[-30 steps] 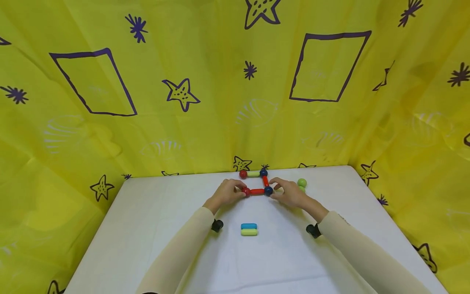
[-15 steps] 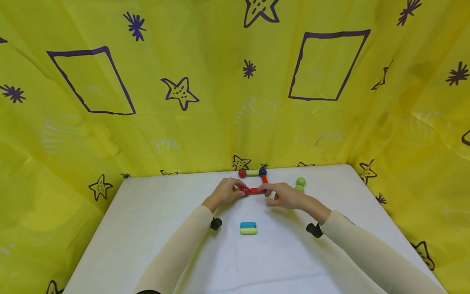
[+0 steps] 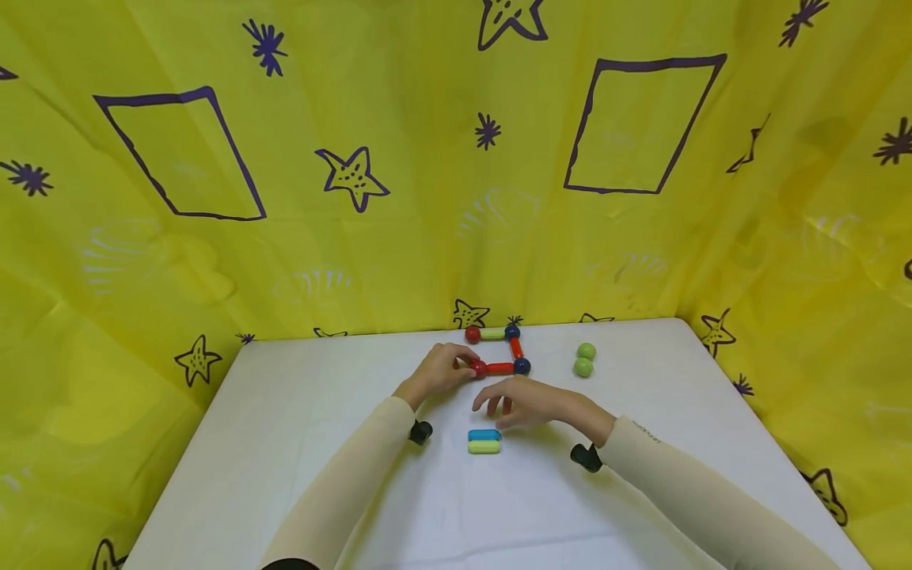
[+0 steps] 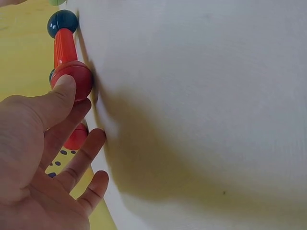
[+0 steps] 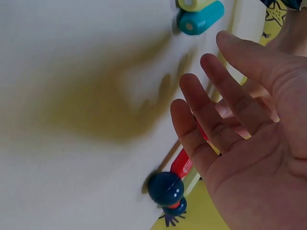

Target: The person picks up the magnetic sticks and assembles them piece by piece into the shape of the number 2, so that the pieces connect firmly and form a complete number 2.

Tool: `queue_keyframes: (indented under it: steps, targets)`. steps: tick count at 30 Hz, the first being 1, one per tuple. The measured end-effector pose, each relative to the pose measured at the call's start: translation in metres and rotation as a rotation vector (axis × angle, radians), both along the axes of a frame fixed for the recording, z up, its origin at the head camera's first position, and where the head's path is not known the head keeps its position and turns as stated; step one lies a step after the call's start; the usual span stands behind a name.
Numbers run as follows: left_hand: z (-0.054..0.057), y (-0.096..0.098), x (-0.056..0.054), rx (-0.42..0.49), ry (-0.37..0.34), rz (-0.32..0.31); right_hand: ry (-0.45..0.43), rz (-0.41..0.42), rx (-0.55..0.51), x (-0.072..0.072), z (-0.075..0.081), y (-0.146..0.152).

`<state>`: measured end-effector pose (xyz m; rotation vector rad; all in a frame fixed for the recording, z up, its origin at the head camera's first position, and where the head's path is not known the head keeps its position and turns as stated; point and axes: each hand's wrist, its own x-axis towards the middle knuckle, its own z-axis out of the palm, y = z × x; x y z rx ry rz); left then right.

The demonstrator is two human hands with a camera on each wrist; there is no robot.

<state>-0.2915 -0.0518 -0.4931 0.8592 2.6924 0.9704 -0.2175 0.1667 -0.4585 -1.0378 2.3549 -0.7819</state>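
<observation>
My left hand (image 3: pixel 440 370) pinches a red ball (image 4: pixel 76 79) between thumb and forefinger. That ball ends a chain on the table: a red rod (image 3: pixel 500 368), a dark blue ball (image 3: pixel 522 366), a second red rod (image 3: pixel 516 348), another dark blue ball (image 3: pixel 512 332), a yellow-green rod (image 3: pixel 492 334) and a far red ball (image 3: pixel 473 335). Over the table in front of the chain, my right hand (image 3: pixel 529 402) hovers with its fingers extended and holds nothing. Just below its fingertips lie a blue rod (image 3: pixel 484 435) and a yellow-green loose rod (image 3: pixel 484 447), side by side.
Two green balls, one farther back (image 3: pixel 587 351) and one nearer (image 3: pixel 583 367), sit on the white table (image 3: pixel 321 443) right of the chain. A yellow patterned curtain (image 3: pixel 413 253) surrounds the table's back and sides.
My right hand has let go of the near dark blue ball and moved toward me and left, near the loose rods. The left hand stays on the red ball.
</observation>
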Motion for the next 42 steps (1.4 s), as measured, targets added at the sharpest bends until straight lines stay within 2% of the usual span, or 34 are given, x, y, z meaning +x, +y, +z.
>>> queue_keyframes:
  steps: [10,18,31,38,42]
  targets:
    - [0.002,0.001,0.0,0.005,-0.005,-0.012,0.001,0.062,0.027,0.006,-0.006,-0.016]
    - [0.001,0.001,-0.001,0.006,-0.006,-0.009,-0.019,0.052,0.051,0.009,-0.005,-0.021]
    - [0.002,0.0,0.0,0.002,-0.006,-0.007,0.018,0.074,0.068,0.013,-0.003,-0.023]
    - [0.002,0.0,0.001,-0.007,0.002,0.001,0.014,0.023,0.048,0.014,-0.005,-0.02]
    - [0.002,0.0,0.001,-0.005,0.009,-0.001,0.021,-0.023,-0.001,0.013,-0.008,-0.013]
